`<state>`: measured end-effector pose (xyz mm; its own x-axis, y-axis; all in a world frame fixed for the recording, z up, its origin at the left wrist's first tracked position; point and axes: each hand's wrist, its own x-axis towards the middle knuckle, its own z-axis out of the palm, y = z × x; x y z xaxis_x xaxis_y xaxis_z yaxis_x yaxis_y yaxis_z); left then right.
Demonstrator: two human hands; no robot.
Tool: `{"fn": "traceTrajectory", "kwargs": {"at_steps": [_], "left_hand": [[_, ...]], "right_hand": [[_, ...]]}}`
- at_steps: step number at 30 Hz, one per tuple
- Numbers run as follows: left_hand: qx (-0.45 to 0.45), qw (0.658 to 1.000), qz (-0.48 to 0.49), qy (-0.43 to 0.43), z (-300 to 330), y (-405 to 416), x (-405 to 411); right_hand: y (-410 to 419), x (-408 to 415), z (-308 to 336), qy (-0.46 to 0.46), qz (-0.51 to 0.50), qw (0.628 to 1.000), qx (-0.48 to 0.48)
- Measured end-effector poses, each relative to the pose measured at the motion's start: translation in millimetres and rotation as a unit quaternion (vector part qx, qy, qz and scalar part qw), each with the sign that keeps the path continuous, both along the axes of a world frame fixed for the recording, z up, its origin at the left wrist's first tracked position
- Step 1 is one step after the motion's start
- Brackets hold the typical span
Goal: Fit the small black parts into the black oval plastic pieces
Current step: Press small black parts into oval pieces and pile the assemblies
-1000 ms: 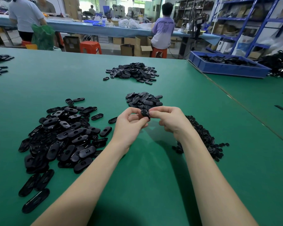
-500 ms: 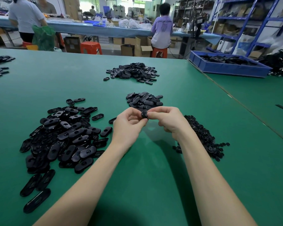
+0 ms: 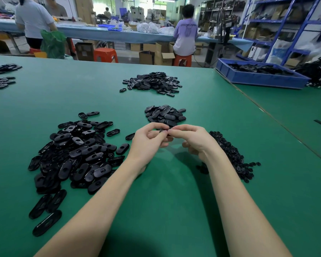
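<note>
Both my left hand and right hand pinch one oval piece between their fingers. Beyond them lies a modest finished pile; left, a large unfitted heap remains, so I judge most work outstanding.

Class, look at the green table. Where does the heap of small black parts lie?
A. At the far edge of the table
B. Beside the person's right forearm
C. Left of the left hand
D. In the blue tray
B: the heap of small black parts lies on the green table right beside the right forearm, behind the right hand.
</note>
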<state>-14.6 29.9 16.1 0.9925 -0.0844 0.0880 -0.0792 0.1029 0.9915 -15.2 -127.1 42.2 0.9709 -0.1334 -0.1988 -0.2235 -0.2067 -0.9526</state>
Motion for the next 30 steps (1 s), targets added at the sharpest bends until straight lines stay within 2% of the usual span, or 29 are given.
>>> {"fn": "traceTrajectory", "kwargs": {"at_steps": [7, 10, 20, 26, 30], "left_hand": [[0.018, 0.998, -0.030, 0.049, 9, 16, 6], [0.040, 0.998, -0.018, 0.047, 9, 17, 7], [-0.002, 0.995, -0.043, 0.086, 13, 23, 8], [0.022, 0.995, -0.044, 0.081, 15, 22, 8], [0.069, 0.995, -0.024, 0.065, 14, 21, 8]], "right_hand": [[-1, 3, 0, -0.016, 0.054, 0.998, -0.026], [3, 4, -1, -0.045, 0.043, 0.997, -0.055], [9, 8, -8, -0.099, 0.052, 0.991, -0.067], [11, 5, -8, -0.115, 0.053, 0.989, -0.076], [15, 3, -10, -0.123, 0.047, 0.987, -0.091]]}}
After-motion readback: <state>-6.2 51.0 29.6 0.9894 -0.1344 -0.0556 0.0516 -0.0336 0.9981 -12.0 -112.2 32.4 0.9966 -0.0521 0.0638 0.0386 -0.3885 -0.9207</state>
